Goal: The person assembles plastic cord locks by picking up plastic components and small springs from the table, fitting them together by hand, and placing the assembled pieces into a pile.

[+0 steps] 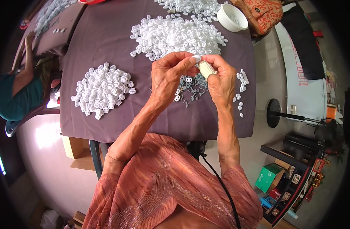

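Observation:
My left hand [168, 72] pinches a small white oval plastic piece [196, 58] between thumb and fingers. My right hand [222, 78] meets it there, its fingertips closed against the same piece. A cream ribbed cover [207, 70] sits over the right thumb. Whether the right fingers also hold a smaller part is hidden. Below the hands lies a scatter of tiny grey spring-like pieces [193, 91], with a few white two-hole pieces [188, 79] beside it. Just beyond spreads a big heap of white plastic pieces [175, 36].
A smaller heap of white two-hole pieces [104, 89] lies on the left of the brown-covered table [144, 124]. Loose white pieces [241, 86] line the right side. A white tub [232, 18] stands far right, near another person's arm [251, 19]. Another person [20, 91] sits left.

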A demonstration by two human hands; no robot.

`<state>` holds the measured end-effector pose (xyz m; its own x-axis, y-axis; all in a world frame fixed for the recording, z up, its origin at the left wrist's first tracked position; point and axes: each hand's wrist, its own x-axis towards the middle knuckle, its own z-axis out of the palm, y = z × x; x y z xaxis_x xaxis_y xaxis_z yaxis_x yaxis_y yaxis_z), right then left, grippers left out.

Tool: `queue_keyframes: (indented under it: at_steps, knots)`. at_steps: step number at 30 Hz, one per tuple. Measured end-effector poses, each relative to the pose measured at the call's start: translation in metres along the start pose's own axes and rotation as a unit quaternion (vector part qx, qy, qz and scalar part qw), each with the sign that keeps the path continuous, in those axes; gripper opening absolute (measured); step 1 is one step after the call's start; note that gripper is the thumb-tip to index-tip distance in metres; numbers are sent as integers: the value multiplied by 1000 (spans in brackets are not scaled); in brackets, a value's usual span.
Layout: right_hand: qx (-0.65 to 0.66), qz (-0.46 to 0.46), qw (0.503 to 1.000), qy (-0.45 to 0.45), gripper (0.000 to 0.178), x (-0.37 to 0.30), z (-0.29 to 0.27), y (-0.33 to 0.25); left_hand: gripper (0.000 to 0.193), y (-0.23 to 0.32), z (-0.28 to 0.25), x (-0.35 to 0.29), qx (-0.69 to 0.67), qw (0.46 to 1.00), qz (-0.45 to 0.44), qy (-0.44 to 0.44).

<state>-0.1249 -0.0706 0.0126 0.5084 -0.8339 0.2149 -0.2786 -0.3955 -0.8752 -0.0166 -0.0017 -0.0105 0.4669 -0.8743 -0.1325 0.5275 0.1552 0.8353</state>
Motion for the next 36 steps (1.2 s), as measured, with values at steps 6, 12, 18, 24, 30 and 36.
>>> queue_keyframes:
  at_steps: [6,12,18,24,30,36]
  knots:
    - [87,-3,996,18,18,3,10,7,21,-2,1,-2,21,997,76,14]
    - [87,12,996,21,17,-4,18,7,20,-10,-8,2,-19,998,56,4]
    - [119,18,993,-6,12,-3,6,9,19,-7,-9,6,-108,994,-30,-9]
    - [40,13,994,-101,15,11,-12,0,22,-4,-9,4,-69,995,-30,-58]
    - [104,5,994,-24,14,6,-6,11,18,-4,-6,2,-83,994,-53,-37]
    - [36,-25,999,-6,12,1,-2,5,12,-4,-2,0,-48,998,-44,-20]
